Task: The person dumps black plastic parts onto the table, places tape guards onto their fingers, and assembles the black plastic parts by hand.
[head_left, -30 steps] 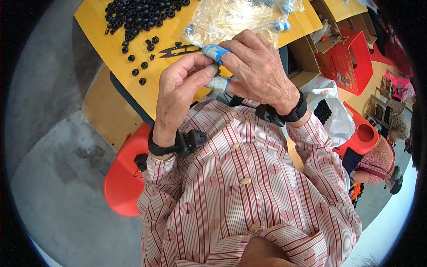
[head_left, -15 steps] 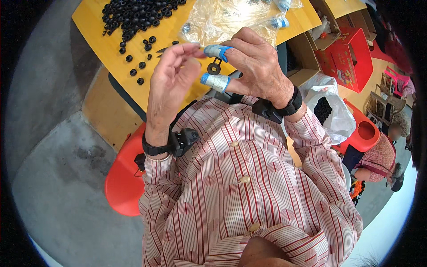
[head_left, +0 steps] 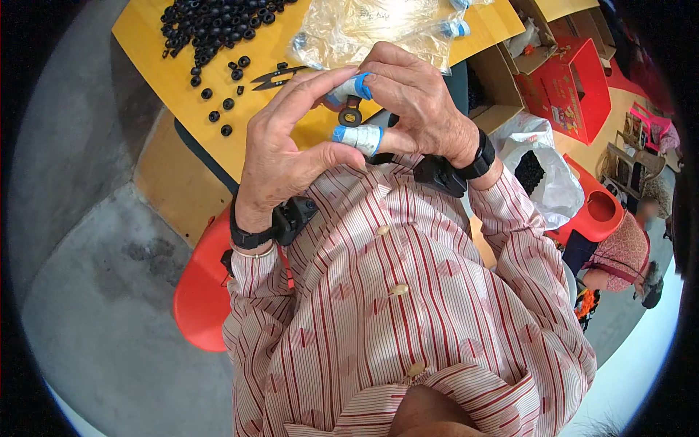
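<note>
Nearest the right hand (head_left: 422, 103), the small black ringed piece (head_left: 350, 116) lies between that hand's parted, taped thumb and forefinger, ring end toward the thumb, its exact hold unclear, while the left hand (head_left: 282, 142), thumb and fingers spread, arches at the left.

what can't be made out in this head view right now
Head view: upper end of the black ringed piece, hidden by the right hand.
Head view: handle ends of the dark snips, partly hidden by the left hand.
Head view: far side of the pile of black parts, cut off by the top edge.
Head view: dark contents of the white sack, too small to identify.
</note>
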### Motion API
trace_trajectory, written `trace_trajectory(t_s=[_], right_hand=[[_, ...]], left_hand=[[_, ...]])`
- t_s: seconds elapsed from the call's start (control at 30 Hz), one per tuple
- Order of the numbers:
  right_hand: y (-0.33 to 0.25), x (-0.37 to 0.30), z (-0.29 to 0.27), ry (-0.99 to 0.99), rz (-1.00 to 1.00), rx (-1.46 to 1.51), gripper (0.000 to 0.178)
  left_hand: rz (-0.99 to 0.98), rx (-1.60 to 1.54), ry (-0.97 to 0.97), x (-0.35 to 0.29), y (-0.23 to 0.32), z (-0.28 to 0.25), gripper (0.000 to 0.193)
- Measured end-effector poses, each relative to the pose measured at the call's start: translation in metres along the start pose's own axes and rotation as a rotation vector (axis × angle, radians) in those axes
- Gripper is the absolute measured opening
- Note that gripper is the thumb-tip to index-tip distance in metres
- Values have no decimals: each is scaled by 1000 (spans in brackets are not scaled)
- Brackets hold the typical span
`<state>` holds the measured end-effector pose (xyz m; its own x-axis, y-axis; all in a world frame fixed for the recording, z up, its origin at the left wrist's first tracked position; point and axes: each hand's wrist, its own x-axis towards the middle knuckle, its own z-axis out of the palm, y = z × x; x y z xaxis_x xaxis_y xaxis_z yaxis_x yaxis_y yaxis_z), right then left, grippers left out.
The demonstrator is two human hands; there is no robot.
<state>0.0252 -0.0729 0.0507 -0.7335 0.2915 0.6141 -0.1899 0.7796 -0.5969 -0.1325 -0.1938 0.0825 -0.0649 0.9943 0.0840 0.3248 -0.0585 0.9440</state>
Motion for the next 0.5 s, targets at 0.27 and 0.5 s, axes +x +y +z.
trace_trajectory(t_s=[0.27, 0.5], right_hand=[[0, 1, -3, -19, -54, 56, 35], [-2, 1, -3, -25, -58, 91, 36]], left_hand=[[129, 186, 9, -1, 9, -1, 69], [209, 186, 44, 0, 8, -1, 66]])
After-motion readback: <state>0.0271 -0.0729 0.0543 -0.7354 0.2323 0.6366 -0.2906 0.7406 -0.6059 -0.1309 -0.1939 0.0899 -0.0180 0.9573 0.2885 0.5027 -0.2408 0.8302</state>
